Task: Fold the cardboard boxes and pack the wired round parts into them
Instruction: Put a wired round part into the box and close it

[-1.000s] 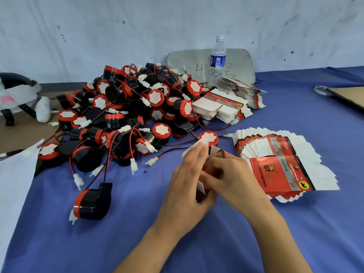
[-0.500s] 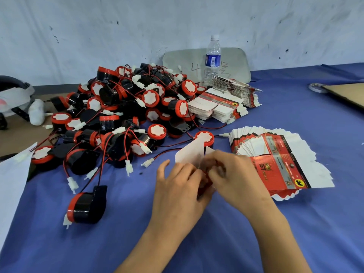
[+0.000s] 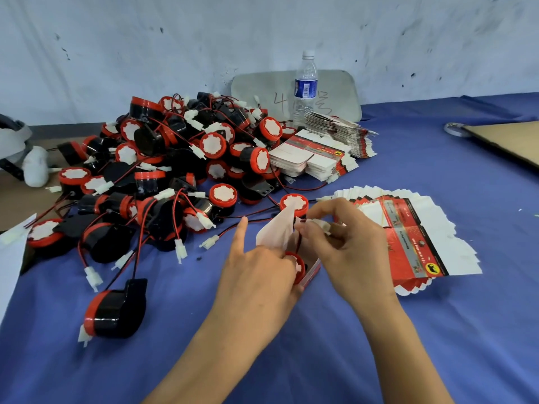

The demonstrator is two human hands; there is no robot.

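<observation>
Parts (image 3: 175,176) lie heaped left of centre, too many for me to count; one lone part (image 3: 113,310) front left on the surface (image 3: 437,345). I count one bottle (image 3: 305,86) and three stacks (image 3: 414,237) of flat boxes. Left hand (image 3: 256,275) grips the box (image 3: 275,231), hiding most of it and the part inside (image 3: 300,268). Right fingers (image 3: 329,206) pinch what looks like its plug (image 3: 323,227).
</observation>
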